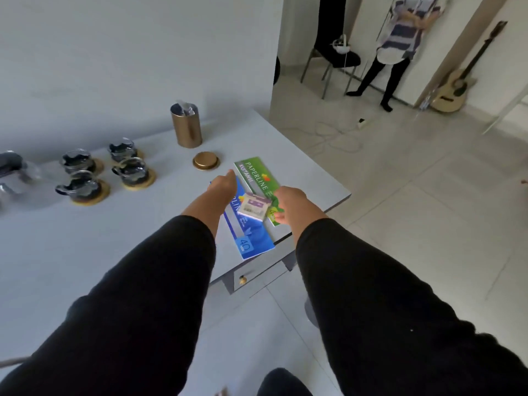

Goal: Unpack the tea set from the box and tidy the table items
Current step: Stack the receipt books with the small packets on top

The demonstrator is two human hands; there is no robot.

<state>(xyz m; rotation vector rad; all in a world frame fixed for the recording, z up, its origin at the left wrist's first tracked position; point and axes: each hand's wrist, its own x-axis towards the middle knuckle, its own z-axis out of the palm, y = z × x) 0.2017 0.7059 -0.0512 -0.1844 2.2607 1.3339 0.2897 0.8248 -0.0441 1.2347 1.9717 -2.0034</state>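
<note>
Blue booklet point(251, 238): lies flat at the near counter point(114, 238) corner, one end close to the edge.
Small packet point(254, 208): rests across the blue booklet and the green booklet point(258, 178).
Right hand point(288, 204): curled at the near end of the green booklet, fingertips closing on its edge beside the small packet; whether the grip is complete cannot be told.
Left hand point(224, 187): fingers bent downward onto the far end of the blue booklet, pressing or gathering it; nothing visibly pinched.
Gold lid point(206, 160): off, lying flat just beyond the booklets.
Gold canister point(186, 125): upright and uncapped, farther back.
Tea cups point(105, 174): four glass cups, each on a round coaster, grouped at the left.
Glass teapot point(17, 172): at the far left edge, partly out of view.
Box: not in view.
Progress: unpacking appears done; judged remaining are stacking the booklets and packet and capping the canister.
</note>
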